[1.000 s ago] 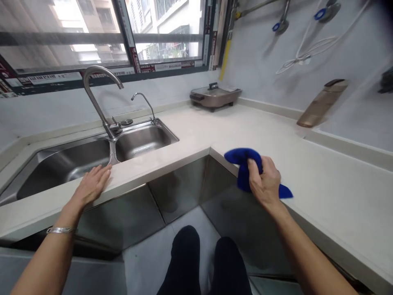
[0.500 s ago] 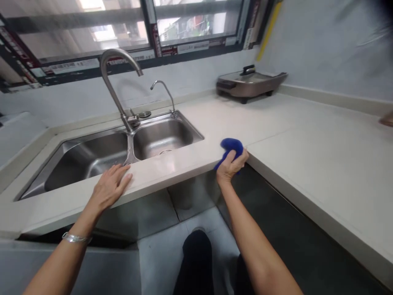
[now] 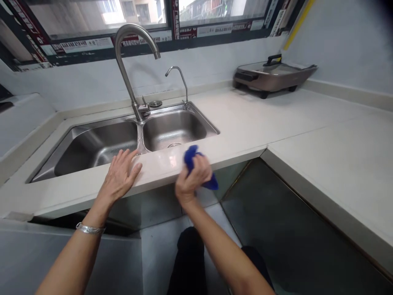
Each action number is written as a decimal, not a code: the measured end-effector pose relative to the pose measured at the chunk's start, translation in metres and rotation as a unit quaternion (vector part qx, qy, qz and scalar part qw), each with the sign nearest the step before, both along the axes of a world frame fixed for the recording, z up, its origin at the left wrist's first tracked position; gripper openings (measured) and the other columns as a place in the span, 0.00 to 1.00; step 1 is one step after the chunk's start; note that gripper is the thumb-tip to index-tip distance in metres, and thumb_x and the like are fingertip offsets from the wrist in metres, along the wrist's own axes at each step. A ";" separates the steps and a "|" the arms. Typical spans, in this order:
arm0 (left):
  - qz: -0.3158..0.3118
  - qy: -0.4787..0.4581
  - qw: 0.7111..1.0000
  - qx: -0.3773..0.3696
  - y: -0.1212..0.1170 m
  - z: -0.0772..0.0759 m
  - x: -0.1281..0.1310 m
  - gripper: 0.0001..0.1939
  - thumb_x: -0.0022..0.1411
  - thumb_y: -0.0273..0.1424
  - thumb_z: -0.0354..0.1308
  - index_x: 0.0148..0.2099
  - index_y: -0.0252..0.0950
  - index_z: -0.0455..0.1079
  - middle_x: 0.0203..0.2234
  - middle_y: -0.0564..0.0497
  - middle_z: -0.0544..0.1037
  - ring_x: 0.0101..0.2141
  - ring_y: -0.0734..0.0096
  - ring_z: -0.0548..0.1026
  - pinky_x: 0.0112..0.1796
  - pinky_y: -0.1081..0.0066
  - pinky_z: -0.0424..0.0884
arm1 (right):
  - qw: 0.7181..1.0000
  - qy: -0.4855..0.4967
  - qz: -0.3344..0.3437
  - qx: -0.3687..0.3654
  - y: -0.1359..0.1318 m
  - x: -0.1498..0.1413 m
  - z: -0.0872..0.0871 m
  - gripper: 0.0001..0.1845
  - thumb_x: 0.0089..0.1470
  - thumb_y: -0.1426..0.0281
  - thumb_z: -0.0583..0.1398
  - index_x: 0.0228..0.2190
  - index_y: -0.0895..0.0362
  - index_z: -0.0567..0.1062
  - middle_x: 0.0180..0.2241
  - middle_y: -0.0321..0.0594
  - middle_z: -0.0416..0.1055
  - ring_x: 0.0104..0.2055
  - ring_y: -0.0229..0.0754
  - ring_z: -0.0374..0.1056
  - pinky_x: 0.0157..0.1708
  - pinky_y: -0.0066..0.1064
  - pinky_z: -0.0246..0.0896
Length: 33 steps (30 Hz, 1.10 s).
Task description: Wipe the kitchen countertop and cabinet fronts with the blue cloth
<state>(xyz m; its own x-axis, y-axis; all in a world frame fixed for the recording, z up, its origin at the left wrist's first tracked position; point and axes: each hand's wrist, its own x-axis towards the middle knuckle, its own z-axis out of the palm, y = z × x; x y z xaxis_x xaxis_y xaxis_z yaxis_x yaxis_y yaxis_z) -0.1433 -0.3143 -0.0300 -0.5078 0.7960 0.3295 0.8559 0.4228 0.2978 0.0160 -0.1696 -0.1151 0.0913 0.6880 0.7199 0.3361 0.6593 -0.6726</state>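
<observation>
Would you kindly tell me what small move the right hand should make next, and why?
Perhaps the right hand should press the blue cloth flat onto the counter in front of the sink: it holds the cloth bunched at the front edge, while the left hand lies spread on the counter.

Illegible lettering (image 3: 131,42) on window-frame strips (image 3: 87,45)

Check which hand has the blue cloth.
The right hand, bare-wristed, grips the cloth; the left hand, above a silver bracelet, is open and empty.
</observation>
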 end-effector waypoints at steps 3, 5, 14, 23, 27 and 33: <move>-0.013 -0.062 0.997 0.040 -0.004 0.002 -0.002 0.39 0.71 0.56 0.35 0.72 0.39 0.58 0.70 0.44 0.61 0.72 0.47 0.50 0.71 0.40 0.42 | 0.964 -0.181 0.195 0.004 -0.054 -0.028 0.000 0.23 0.64 0.63 0.52 0.58 0.54 0.71 0.61 0.55 0.68 0.70 0.67 0.53 0.62 0.69 0.49; -0.023 -0.132 0.985 0.104 -0.007 0.002 -0.005 0.38 0.72 0.53 0.32 0.72 0.38 0.58 0.69 0.45 0.63 0.71 0.49 0.54 0.72 0.43 0.41 | 0.915 -0.276 0.289 0.051 -0.077 -0.042 0.003 0.23 0.63 0.63 0.56 0.59 0.50 0.71 0.61 0.48 0.69 0.71 0.63 0.55 0.63 0.62 0.53; -0.043 -0.133 0.945 0.295 -0.017 0.008 0.018 0.30 0.72 0.50 0.45 0.54 0.33 0.77 0.55 0.42 0.78 0.63 0.56 0.70 0.68 0.54 0.60 | 0.823 -0.315 0.335 0.334 -0.038 -0.020 0.018 0.20 0.69 0.72 0.52 0.58 0.52 0.70 0.58 0.43 0.72 0.64 0.50 0.64 0.65 0.47 0.56; 0.088 -0.322 0.846 0.415 -0.052 -0.108 0.149 0.32 0.69 0.54 0.40 0.30 0.41 0.77 0.34 0.41 0.82 0.46 0.52 0.79 0.56 0.50 0.72 | 0.854 -0.355 0.218 0.311 0.089 0.088 0.010 0.26 0.60 0.67 0.58 0.59 0.56 0.69 0.57 0.52 0.72 0.60 0.56 0.65 0.62 0.51 0.53; 0.124 -0.474 0.804 0.337 -0.069 -0.169 0.197 0.30 0.68 0.55 0.46 0.30 0.41 0.79 0.31 0.41 0.82 0.40 0.51 0.80 0.51 0.50 0.74 | 0.870 -0.334 0.162 0.325 0.115 0.109 0.011 0.26 0.60 0.67 0.58 0.59 0.57 0.69 0.53 0.53 0.75 0.53 0.56 0.71 0.55 0.49 0.59; 0.203 -0.629 0.672 0.334 -0.081 -0.225 0.217 0.36 0.54 0.69 0.48 0.29 0.40 0.75 0.29 0.38 0.80 0.36 0.48 0.81 0.48 0.47 0.77 | 0.866 -0.324 0.180 0.334 0.042 0.064 0.016 0.28 0.60 0.67 0.57 0.61 0.58 0.68 0.53 0.53 0.75 0.53 0.58 0.70 0.54 0.50 0.55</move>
